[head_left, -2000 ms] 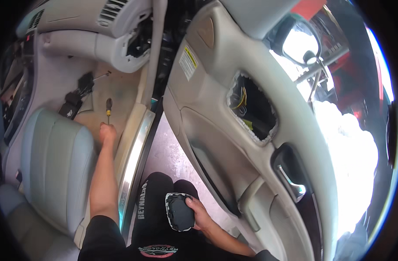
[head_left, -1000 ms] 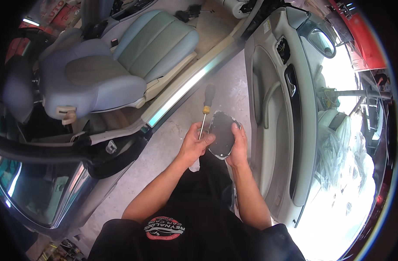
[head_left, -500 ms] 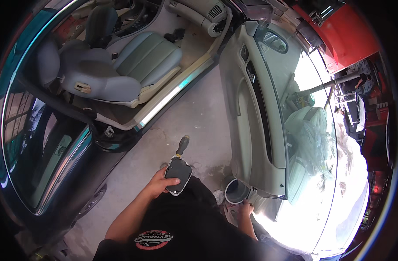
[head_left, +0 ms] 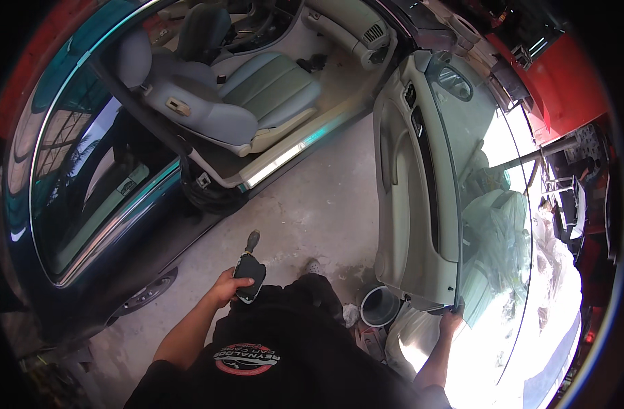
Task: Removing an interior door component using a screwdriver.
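Note:
In my left hand (head_left: 225, 286) is a dark flat piece (head_left: 251, 278) with a pale ragged edge, my thumb pressed across its face. A dark handle (head_left: 252, 241) juts from its far end; I cannot tell whether the two are one tool. To the right, my right hand (head_left: 451, 322) grips the rear end of the opened car door (head_left: 411, 204), its fingertips partly hidden by that edge. A grey bucket (head_left: 380, 305) stands on the floor between my legs and the door.
Ahead on the left is the dark car body (head_left: 155, 238), its doorway showing a grey seat (head_left: 271, 92) and a bright sill (head_left: 285, 160). Beyond the door glass lie clear plastic sheeting (head_left: 499, 225) and a red panel (head_left: 564, 75). My shoe (head_left: 314, 266) rests on the concrete floor (head_left: 319, 211).
My right hand has left the bucket's side and moved right to the door's rear end. My left hand still holds the flat piece, now more to the left. My shoe has come into view.

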Demonstrator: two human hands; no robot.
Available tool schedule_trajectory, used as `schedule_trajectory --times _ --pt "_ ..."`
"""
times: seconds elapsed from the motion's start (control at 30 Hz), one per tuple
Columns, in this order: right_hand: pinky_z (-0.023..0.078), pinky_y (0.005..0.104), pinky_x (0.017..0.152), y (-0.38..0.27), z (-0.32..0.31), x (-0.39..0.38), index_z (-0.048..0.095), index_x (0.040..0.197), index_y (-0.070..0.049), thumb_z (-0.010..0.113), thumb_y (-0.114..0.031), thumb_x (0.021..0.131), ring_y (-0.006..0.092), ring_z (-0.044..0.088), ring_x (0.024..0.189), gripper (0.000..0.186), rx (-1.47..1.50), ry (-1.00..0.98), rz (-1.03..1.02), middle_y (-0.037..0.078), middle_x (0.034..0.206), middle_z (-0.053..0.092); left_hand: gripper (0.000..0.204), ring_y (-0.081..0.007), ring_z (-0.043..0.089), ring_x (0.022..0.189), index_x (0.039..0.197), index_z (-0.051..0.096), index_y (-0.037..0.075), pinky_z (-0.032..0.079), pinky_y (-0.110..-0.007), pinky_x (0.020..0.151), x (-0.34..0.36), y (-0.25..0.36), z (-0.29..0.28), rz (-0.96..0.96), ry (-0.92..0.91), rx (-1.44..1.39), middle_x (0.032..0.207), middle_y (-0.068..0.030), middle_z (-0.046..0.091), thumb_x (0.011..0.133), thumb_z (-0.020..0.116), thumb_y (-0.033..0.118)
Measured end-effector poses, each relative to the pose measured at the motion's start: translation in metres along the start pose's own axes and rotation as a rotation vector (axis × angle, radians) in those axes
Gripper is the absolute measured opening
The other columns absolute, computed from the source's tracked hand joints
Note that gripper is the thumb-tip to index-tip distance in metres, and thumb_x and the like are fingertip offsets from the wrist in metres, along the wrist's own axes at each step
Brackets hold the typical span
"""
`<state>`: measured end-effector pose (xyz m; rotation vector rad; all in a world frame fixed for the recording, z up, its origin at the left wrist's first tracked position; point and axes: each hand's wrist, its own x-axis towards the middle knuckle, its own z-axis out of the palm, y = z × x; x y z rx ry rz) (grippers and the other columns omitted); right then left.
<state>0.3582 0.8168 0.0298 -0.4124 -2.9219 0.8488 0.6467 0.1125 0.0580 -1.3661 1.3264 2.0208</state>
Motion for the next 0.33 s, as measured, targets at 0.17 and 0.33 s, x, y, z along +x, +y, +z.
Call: schedule_trajectory --times 0.17,0.33 --pt "0.056 0.0535 0.095 -0.046 -0.008 -0.035 0.063 0.145 -0.004 0.076 -0.016 0.090 0.0445 0.074 0.113 0.058 -0.401 -0.076 0.026 0.025 0.120 0.077 0.068 -0.0256 0.074 0.091 0.140 0.057 0.001 0.053 -0.039 0.064 -0.011 -0.030 -0.071 -0.045 0.048 0.194 0.113 -0.0139 0.074 0.085 0.087 0.027" --pt "0.055 0.0567 0.098 -0.103 -0.007 -0.077 0.068 0.132 -0.004 0.080 -0.026 0.092 0.0474 0.074 0.113 0.047 -0.479 -0.087 0.008 0.024 0.117 0.079 0.080 -0.0302 0.073 0.107 0.148 0.054 0.002 0.055 -0.046 0.080 -0.022 -0.074 -0.124 -0.064 0.060 0.141 0.125 -0.0166 0.074 0.081 0.090 0.028"
